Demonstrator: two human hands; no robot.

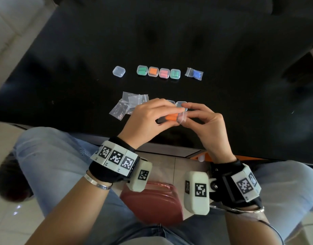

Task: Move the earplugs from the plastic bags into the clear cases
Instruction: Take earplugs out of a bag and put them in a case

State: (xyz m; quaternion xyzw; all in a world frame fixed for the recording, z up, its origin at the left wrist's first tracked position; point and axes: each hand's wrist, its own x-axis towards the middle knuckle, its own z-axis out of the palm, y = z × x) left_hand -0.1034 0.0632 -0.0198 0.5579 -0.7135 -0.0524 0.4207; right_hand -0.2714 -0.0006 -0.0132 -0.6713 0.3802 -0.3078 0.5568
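My left hand (148, 121) and my right hand (205, 121) meet above the table's near edge, both pinching a small plastic bag (181, 118) with orange earplugs (170, 117) in it. Just behind my fingers lies an open clear case (180, 104), partly hidden. Farther back stands a row of closed cases holding green (142, 70), orange (153, 71), pink (164, 73) and green (175, 74) earplugs. An empty closed case (118, 71) sits left of the row. A bag with blue earplugs (194, 74) lies right of it.
Several empty plastic bags (129, 103) lie in a loose pile left of my left hand. The black table (240, 94) stretches away behind. Both wrists wear marker-covered bands. My knees in jeans and a dark red stool (152, 200) are below the table edge.
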